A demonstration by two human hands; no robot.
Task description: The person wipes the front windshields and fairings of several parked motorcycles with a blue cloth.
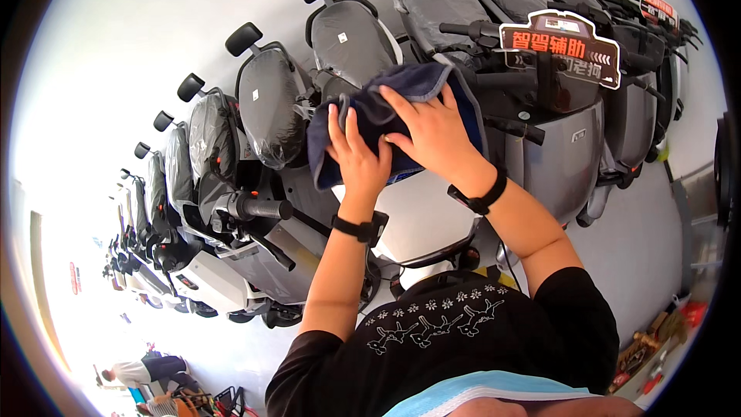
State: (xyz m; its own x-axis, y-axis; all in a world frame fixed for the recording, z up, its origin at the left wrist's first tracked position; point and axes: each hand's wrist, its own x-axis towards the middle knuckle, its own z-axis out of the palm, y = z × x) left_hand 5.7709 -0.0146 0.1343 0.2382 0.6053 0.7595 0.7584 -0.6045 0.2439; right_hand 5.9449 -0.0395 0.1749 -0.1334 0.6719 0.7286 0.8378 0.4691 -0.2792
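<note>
A dark blue cloth with grey edging (405,84) is spread over the handlebar and front area of a white electric scooter (425,208). My left hand (360,153) lies on the cloth's left part, fingers pointing up and spread. To its right, my right hand (431,127) rests on the cloth with its fingers apart, the thumb close to my left hand. Whether either hand pinches the fabric cannot be told. The cloth hides most of the scooter's handlebar.
Grey scooters stand close on both sides, one with a black handlebar grip (269,208), another with a printed sign (558,49). Plastic-wrapped seats (347,40) line the wall. People (145,370) are at the far lower left. A box of items (642,353) lies lower right.
</note>
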